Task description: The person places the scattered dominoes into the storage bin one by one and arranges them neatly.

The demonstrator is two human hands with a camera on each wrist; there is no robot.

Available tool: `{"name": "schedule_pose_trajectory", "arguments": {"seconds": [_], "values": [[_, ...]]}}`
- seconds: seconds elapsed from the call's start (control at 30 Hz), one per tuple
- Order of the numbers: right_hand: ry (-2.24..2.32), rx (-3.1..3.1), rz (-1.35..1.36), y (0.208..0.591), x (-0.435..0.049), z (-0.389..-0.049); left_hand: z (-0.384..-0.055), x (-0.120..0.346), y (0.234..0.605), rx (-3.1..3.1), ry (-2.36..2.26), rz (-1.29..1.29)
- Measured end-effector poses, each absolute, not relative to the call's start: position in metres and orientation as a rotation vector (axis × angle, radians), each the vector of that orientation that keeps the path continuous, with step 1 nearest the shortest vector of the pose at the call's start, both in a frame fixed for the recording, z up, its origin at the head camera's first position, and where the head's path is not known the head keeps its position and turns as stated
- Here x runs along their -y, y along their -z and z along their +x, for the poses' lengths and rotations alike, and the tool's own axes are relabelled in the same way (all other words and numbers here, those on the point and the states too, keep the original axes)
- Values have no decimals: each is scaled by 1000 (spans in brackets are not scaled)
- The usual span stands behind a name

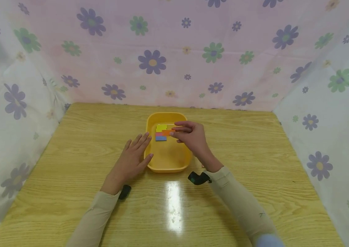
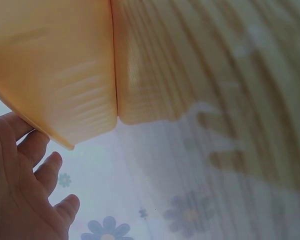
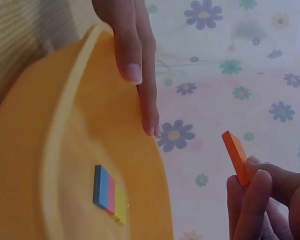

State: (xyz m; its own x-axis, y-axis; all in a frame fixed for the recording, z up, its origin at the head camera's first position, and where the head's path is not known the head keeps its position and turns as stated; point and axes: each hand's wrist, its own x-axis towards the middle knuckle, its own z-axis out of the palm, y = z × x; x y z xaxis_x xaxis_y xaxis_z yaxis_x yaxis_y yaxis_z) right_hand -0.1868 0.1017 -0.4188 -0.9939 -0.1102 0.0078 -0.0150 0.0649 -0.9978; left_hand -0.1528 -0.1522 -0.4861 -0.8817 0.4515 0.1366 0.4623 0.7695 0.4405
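And here's the right hand [image 1: 193,135], thumb and fingertips pinched firmly on a small orange block [image 3: 236,159], which is up in the air, seen over the yellow tray [image 1: 169,158] from the head view and clear of the tray's floor! Beneath it, down on that floor, a tight little row: a blue block [image 3: 97,187], a pink block [image 3: 108,194] and yellow pieces [image 3: 119,202], side by side and touching (how many yellow ones, I can't tell). Across on the other flank, the left hand [image 1: 134,156] rests at the tray's left rim, fingers spread apart and gripping no block, thumb reaching over the edge. The tray itself sits flat on the wood-grain table [image 1: 239,147], with a flower-patterned cloth [image 1: 174,41] forming the backdrop and sides, and beige sleeves on both arms.
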Motion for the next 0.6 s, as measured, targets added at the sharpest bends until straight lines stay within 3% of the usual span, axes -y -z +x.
{"name": "schedule_pose_trajectory", "arguments": {"seconds": [0.6], "values": [[1737, -2358, -111, 419, -78, -230, -153, 151, 484, 2953, 732, -751]]}}
